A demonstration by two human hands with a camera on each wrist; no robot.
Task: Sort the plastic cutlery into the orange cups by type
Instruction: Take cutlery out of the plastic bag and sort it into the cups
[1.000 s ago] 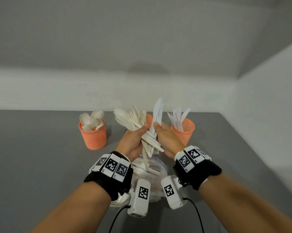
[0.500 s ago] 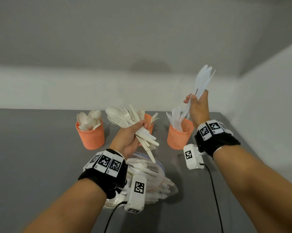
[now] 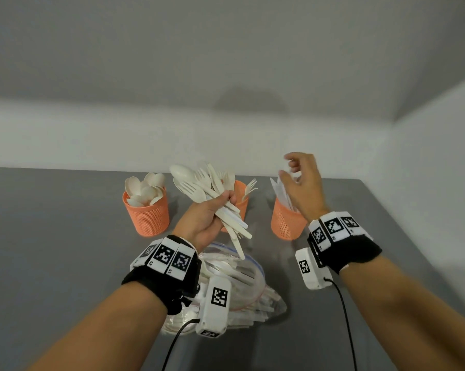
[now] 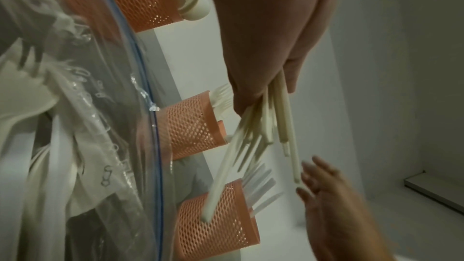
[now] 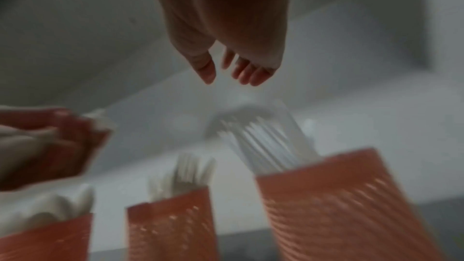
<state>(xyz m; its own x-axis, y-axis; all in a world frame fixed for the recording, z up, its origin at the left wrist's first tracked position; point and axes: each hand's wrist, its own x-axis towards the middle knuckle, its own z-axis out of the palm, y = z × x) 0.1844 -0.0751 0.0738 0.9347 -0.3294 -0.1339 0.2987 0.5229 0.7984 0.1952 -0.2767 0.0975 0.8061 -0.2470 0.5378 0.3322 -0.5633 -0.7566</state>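
Since the earlier frame, the right hand (image 3: 302, 183) has dropped its knives and hangs empty, fingers loosely spread, above the knife cup (image 3: 286, 220) at center right. Mid-frame, the left hand (image 3: 204, 218) grips a cutlery bundle (image 3: 212, 194).

Matt cream plastic cutlery (image 3: 212, 194), orange perforated plastic cups (image 3: 148, 215), glossy clear bag (image 3: 242, 279).
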